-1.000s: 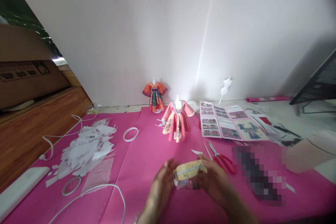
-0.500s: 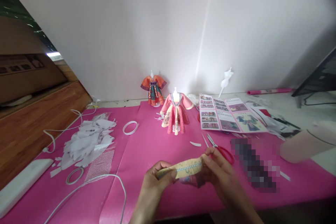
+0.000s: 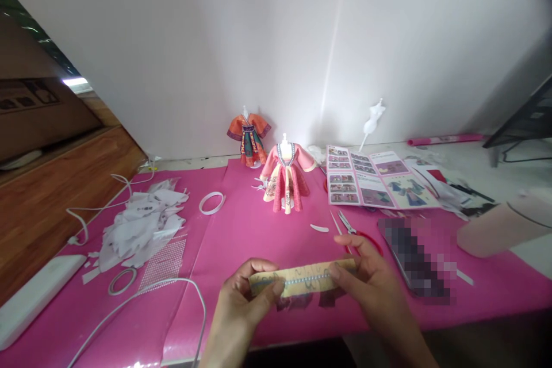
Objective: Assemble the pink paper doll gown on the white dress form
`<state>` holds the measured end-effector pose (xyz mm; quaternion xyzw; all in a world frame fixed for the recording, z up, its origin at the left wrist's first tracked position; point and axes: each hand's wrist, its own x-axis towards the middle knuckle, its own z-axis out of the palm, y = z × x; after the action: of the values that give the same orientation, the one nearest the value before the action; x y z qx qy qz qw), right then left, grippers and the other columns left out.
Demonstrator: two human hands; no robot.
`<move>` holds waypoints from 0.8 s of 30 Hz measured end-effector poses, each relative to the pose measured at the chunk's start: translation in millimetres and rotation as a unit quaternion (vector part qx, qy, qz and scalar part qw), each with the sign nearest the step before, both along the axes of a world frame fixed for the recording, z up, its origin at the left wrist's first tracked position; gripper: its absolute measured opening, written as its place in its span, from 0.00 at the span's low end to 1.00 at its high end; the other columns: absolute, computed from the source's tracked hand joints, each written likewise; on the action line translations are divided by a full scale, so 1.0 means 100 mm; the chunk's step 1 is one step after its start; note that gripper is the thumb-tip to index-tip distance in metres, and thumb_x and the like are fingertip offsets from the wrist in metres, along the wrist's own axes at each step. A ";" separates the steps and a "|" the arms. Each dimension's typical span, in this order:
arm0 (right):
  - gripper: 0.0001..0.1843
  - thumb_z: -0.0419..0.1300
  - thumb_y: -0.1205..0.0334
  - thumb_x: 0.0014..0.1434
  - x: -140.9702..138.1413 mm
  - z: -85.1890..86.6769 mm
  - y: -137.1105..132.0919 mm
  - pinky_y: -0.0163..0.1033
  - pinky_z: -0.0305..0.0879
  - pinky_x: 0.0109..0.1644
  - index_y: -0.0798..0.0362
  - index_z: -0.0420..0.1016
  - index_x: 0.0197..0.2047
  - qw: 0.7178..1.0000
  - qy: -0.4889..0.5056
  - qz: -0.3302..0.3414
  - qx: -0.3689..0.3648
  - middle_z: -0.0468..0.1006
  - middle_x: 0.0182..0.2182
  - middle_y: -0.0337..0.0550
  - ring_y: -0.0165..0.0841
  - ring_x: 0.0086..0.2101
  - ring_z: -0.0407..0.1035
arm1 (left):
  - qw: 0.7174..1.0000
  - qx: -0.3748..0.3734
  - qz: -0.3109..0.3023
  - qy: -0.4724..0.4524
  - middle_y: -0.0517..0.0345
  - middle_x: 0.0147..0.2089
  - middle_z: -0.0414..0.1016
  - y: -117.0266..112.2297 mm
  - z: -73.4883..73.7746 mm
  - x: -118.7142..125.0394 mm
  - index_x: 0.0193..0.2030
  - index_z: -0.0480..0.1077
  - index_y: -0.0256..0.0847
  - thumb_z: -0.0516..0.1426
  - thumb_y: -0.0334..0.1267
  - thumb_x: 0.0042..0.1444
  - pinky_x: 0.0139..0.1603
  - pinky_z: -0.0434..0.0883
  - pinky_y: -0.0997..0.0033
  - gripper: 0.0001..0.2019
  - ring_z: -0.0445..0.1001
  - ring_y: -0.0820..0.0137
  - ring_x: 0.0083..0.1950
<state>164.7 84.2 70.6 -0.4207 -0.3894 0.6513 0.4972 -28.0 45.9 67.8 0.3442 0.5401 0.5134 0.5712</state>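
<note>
Both my hands hold a long yellow patterned paper strip [image 3: 302, 279] with a line of small pearls along it, stretched flat just above the pink mat [image 3: 241, 236]. My left hand [image 3: 241, 305] pinches the strip's left end. My right hand [image 3: 366, 282] pinches its right end. A darker printed part hangs below the strip. Beyond my hands stand two small paper-dress mannequins: a pink one [image 3: 285, 179] and an orange one [image 3: 248, 137].
Red-handled scissors [image 3: 357, 233] lie just past my right hand. A folded instruction sheet [image 3: 375, 181], a bare white mannequin [image 3: 371, 121], a pile of white paper scraps [image 3: 138, 224], tape rolls [image 3: 212, 203], a white cable [image 3: 142, 299] and a blurred flat object [image 3: 418, 259] lie around.
The strip was bunched into a loop between my hands. My hands have moved apart and pulled it out straight and flat; the view has tilted slightly downward.
</note>
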 end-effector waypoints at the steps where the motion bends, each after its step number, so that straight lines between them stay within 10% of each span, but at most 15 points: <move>1: 0.34 0.72 0.48 0.50 0.01 0.01 0.00 0.41 0.71 0.24 0.53 0.63 0.53 1.000 -0.001 0.004 -0.005 0.78 0.20 0.36 0.37 0.18 0.73 | 1.000 0.002 -0.004 -0.010 0.61 0.23 0.75 -0.01 -0.01 0.00 0.33 0.72 0.39 0.69 0.48 0.46 0.31 0.68 0.72 0.17 0.72 0.70 0.26; 13: 0.32 0.67 0.47 0.55 0.00 0.05 0.00 0.39 0.71 0.25 0.55 0.67 0.57 0.996 -0.041 0.077 -0.001 0.77 0.20 0.36 0.34 0.19 0.73 | 0.978 0.109 -0.050 0.170 0.50 0.58 0.75 0.15 -0.05 0.05 0.53 0.75 0.45 0.63 0.45 0.55 0.66 0.59 0.58 0.19 0.67 0.54 0.64; 18: 0.29 0.66 0.50 0.56 -0.01 0.05 0.00 0.38 0.71 0.25 0.55 0.67 0.56 0.995 -0.054 0.089 0.007 0.77 0.22 0.35 0.33 0.20 0.73 | 0.979 0.081 -0.157 0.098 0.53 0.41 0.79 0.17 -0.01 0.14 0.40 0.76 0.41 0.64 0.45 0.53 0.46 0.70 0.66 0.12 0.76 0.61 0.45; 24: 0.29 0.68 0.50 0.54 0.02 0.05 -0.04 0.38 0.71 0.25 0.52 0.69 0.57 0.996 -0.063 0.071 0.002 0.75 0.23 0.33 0.31 0.20 0.71 | 0.983 -0.027 -0.183 0.016 0.63 0.19 0.70 0.13 -0.07 0.24 0.26 0.65 0.40 0.67 0.48 0.47 0.23 0.60 0.75 0.18 0.65 0.75 0.20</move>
<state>166.9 79.9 75.3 -0.4309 -0.4502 0.6563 0.4254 -4.3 59.1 61.2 0.4302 0.4902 0.3799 0.6560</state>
